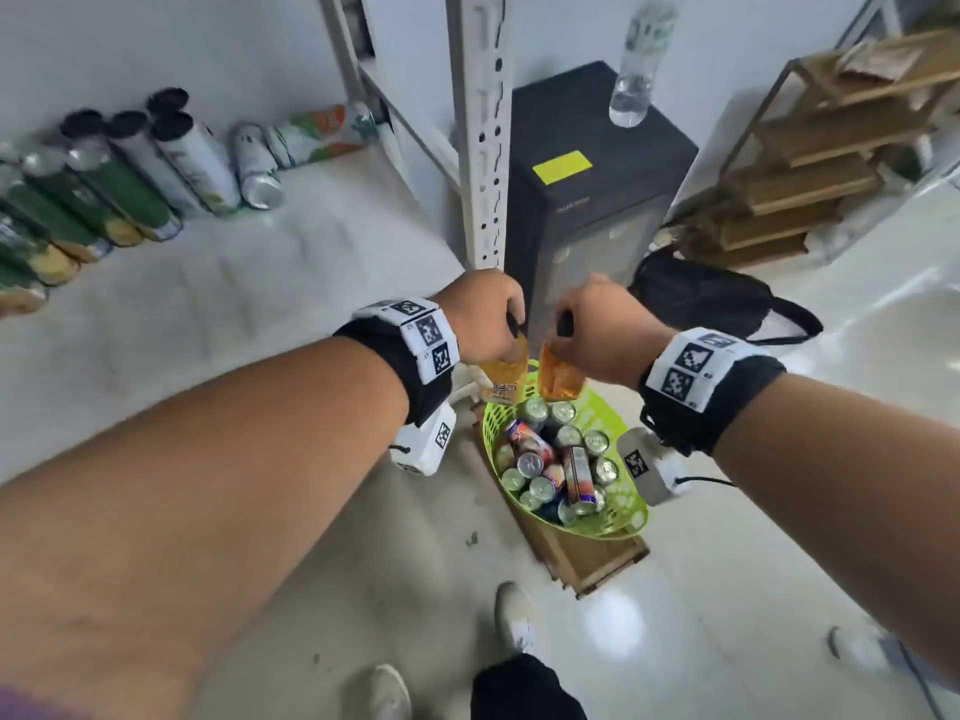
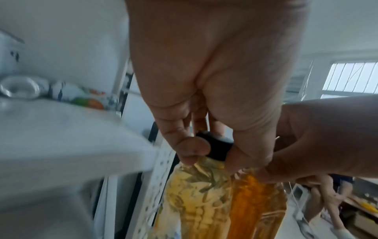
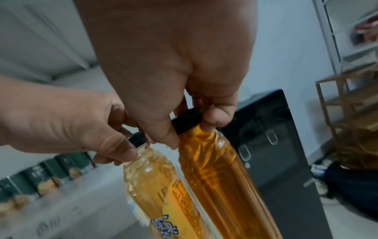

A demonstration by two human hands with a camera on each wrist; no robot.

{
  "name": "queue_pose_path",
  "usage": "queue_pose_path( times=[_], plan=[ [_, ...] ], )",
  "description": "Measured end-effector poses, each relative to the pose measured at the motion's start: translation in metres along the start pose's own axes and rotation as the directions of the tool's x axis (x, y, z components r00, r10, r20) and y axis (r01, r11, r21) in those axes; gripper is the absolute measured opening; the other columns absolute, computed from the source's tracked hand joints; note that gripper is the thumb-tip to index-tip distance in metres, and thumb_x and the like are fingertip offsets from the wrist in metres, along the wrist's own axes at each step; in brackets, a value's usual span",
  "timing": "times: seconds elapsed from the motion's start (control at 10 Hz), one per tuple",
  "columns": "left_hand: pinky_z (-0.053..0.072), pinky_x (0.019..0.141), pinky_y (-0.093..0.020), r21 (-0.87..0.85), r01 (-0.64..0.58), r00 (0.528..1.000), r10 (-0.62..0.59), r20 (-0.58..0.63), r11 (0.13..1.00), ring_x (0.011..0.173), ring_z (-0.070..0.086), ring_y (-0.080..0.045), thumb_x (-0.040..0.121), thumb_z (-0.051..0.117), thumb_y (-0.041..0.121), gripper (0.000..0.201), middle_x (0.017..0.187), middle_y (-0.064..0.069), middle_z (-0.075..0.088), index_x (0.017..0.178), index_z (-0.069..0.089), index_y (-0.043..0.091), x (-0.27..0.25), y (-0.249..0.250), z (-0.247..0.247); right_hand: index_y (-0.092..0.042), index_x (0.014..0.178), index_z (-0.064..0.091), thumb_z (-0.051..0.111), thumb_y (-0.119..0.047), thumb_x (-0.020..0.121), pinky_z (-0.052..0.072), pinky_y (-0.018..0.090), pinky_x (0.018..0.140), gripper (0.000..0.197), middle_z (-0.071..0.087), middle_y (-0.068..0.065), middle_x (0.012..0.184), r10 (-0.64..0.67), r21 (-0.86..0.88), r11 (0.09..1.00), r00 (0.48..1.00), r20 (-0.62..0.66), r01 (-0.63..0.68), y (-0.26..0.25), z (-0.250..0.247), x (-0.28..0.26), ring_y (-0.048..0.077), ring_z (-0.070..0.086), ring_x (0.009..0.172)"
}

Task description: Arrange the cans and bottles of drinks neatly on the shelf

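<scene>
Two bottles are in our hands, and a good share of the job looks done: along the left of the white shelf (image 1: 270, 262) we already have a row of green-labelled bottles (image 1: 119, 194) with black caps, then slim white cans (image 1: 257, 166) and a carton-like pack with orange and green print, though blur leaves us unsure whether every one stands upright.

Moving right, our left hand (image 1: 485, 314) pinches the black cap of a pale yellow bottle (image 1: 503, 379), thumb and fingertips curled round the top so it hangs by its neck. Just beside it, our right hand (image 1: 602, 330) holds an amber bottle (image 1: 558, 379) the same way, by its own black cap. Both bottles hang above the green basket (image 1: 631, 511), near the shelf's perforated white upright.

Both are clear, thin-walled plastic, ribbed and glossy, with printed wrap labels; we judge them slick and heavy enough to swing from a cap grip.

Plenty is left: the perforated basket, sitting on a wooden crate (image 1: 592, 558), holds many aluminium cans (image 1: 563, 467), smooth cylinders with pull-tab tops, some lying on their sides.
</scene>
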State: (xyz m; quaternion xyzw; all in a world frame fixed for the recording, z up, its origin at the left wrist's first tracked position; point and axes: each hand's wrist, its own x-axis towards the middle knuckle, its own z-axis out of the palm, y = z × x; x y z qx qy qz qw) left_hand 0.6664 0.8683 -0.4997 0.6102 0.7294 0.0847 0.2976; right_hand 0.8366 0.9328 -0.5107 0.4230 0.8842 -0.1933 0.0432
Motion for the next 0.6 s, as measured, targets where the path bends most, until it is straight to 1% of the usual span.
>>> queue_pose_path(
  times=[0.1, 0.2, 0.3, 0.4, 0.5, 0.6],
  plan=[
    [0.049, 0.079, -0.027, 0.006, 0.054, 0.997, -0.054, 0.060, 0.999, 0.095, 0.065, -0.020, 0.075, 0.087, 0.023, 0.032, 0.104, 0.005, 0.066, 0.105, 0.079, 0.018, 0.034, -0.022, 0.064, -0.015, 0.084, 0.063, 0.065, -0.022, 0.089, 0.033, 0.027, 0.073, 0.009, 0.060, 0.008, 0.088, 0.037, 0.017, 0.999, 0.995, 0.087, -0.039, 0.040, 0.061, 0.015, 0.027, 0.051, 0.091],
    [0.042, 0.079, -0.025, 0.001, 0.078, 0.991, -0.077, 0.109, 0.997, 0.098, 0.063, -0.022, 0.077, 0.086, 0.022, 0.023, 0.104, 0.001, 0.063, 0.098, 0.079, 0.016, 0.056, -0.042, 0.121, -0.018, 0.096, 0.063, 0.067, -0.026, 0.090, 0.039, 0.028, 0.077, 0.011, 0.050, 0.008, 0.104, 0.096, 0.090, 0.990, 0.986, 0.134, -0.109, 0.070, 0.117, 0.024, 0.029, 0.057, 0.087],
    [0.049, 0.091, -0.030, -0.005, 0.088, 0.984, -0.086, 0.157, 0.996, 0.103, 0.064, -0.027, 0.081, 0.086, 0.023, 0.025, 0.114, -0.007, 0.064, 0.101, 0.077, 0.012, 0.064, -0.059, 0.171, -0.013, 0.104, 0.064, 0.068, -0.026, 0.091, 0.044, 0.031, 0.078, 0.019, 0.049, 0.010, 0.110, 0.123, 0.153, 0.977, 0.982, 0.144, -0.145, 0.088, 0.167, 0.025, 0.030, 0.057, 0.084],
    [0.051, 0.094, -0.039, 0.007, 0.110, 0.976, -0.109, 0.189, 0.994, 0.106, 0.063, -0.031, 0.084, 0.082, 0.016, 0.023, 0.120, -0.010, 0.063, 0.106, 0.073, 0.011, 0.057, -0.073, 0.207, -0.014, 0.108, 0.064, 0.071, -0.025, 0.089, 0.046, 0.034, 0.079, 0.023, 0.048, 0.013, 0.118, 0.126, 0.156, 0.974, 0.966, 0.224, -0.163, 0.089, 0.207, 0.016, 0.032, 0.058, 0.083],
    [0.053, 0.092, -0.040, 0.025, 0.109, 0.966, -0.112, 0.234, 0.994, 0.104, 0.063, -0.034, 0.085, 0.081, 0.014, 0.026, 0.120, -0.013, 0.063, 0.108, 0.071, 0.009, 0.042, -0.088, 0.237, -0.013, 0.128, 0.059, 0.070, -0.018, 0.088, 0.041, 0.031, 0.080, 0.042, 0.047, 0.019, 0.130, 0.104, 0.106, 0.983, 0.936, 0.336, -0.148, 0.083, 0.241, -0.001, 0.038, 0.062, 0.097],
    [0.053, 0.087, -0.039, 0.042, 0.137, 0.951, -0.144, 0.274, 0.990, 0.104, 0.065, -0.037, 0.087, 0.079, 0.016, 0.026, 0.115, -0.019, 0.069, 0.108, 0.073, 0.002, 0.024, -0.101, 0.248, -0.016, 0.143, 0.046, 0.068, -0.016, 0.085, 0.052, 0.043, 0.089, 0.062, 0.040, 0.020, 0.142, 0.121, -0.006, 0.992, 0.932, 0.341, -0.127, 0.069, 0.255, -0.014, 0.044, 0.058, 0.114]
  ],
)
